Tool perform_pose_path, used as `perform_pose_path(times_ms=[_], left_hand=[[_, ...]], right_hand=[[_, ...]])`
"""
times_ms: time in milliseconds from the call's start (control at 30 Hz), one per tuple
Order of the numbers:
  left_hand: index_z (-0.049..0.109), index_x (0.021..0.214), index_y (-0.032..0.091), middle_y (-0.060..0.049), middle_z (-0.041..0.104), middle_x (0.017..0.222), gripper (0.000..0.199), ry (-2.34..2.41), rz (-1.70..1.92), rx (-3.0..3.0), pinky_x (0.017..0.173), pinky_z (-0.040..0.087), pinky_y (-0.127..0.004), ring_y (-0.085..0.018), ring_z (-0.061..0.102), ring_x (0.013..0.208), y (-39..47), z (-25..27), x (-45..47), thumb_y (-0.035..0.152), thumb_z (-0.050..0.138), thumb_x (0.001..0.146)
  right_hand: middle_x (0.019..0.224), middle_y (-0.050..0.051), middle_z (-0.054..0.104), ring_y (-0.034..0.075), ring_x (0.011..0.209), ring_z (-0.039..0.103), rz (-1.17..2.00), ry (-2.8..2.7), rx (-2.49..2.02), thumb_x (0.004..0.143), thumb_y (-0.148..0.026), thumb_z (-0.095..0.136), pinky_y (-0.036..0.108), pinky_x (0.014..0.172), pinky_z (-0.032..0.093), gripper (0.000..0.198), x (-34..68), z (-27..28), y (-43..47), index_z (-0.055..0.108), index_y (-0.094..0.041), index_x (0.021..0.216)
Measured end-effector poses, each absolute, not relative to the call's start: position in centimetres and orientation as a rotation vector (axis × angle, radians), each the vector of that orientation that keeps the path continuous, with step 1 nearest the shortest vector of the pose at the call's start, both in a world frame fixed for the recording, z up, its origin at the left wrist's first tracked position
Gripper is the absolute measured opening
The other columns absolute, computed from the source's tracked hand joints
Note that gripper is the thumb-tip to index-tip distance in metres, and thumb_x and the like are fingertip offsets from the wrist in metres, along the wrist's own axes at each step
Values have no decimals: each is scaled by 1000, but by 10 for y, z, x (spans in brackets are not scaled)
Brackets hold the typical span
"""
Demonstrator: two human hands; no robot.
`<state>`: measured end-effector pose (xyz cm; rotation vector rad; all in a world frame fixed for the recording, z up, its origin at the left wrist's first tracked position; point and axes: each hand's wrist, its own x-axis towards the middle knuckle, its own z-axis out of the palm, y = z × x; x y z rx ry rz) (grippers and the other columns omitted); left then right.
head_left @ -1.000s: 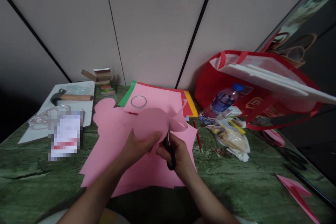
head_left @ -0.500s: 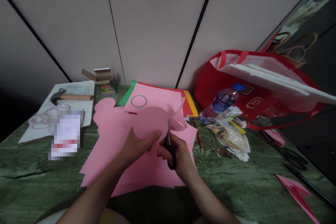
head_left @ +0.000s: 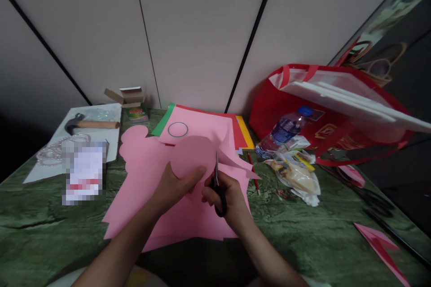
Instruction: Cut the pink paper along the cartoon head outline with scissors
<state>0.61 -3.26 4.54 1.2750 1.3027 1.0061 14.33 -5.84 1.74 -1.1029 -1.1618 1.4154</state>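
A rounded piece of pink paper (head_left: 193,154) is pinched in my left hand (head_left: 180,188), the thumb on top and the other fingers mostly hidden beneath it. My right hand (head_left: 229,193) grips black-handled scissors (head_left: 220,199), their blades pointing away from me along the right edge of the round. A pointed offcut strip (head_left: 240,166) trails from that edge toward the right. Below both hands lie large pink sheets (head_left: 144,197) with scalloped outlines at the left. Behind them, a thin dark ring (head_left: 178,129) rests on a stack of coloured paper.
At left, a hammer (head_left: 94,124) and clear beads (head_left: 60,150) lie on a white board. A small opened box (head_left: 136,110) stands by the wall. To the right are a red pencil (head_left: 254,175), a water bottle (head_left: 283,132), a plastic packet (head_left: 299,177) and a red bag (head_left: 269,98).
The offcut, curled up beside the blades before, now extends flatter and farther right, over the pencil. Both hands have stayed almost in place.
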Motion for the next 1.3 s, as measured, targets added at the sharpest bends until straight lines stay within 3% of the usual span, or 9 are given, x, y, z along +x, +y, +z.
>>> perform_pose_path(times_ms=[533,1100,1300], left_hand=[[56,54,15,2,52,44,29,1328,1006,1334,39,42,-21,-12,51,44,-32,46,4,39,62,69],[46,40,17,3,45,36,41,1317,1022,1365,40,35,-21,-9,44,38,-32,47,3,36,56,75],[48,46,17,4,45,39,39,1323,1038,1334,39,35,-21,-9,44,39,-32,44,5,41,56,75]], right_hand=[[45,-6,49,9,41,44,1440,-1146,-1115,63,-35,69,21,41,34,25,143,21,-60,51,-18,64],[42,-7,47,9,38,45,1464,-1121,-1078,60,-42,73,22,39,37,33,142,23,-59,50,-18,62],[44,-6,50,10,40,48,1483,-1129,-1079,60,-40,75,21,39,36,32,140,21,-61,52,-18,64]])
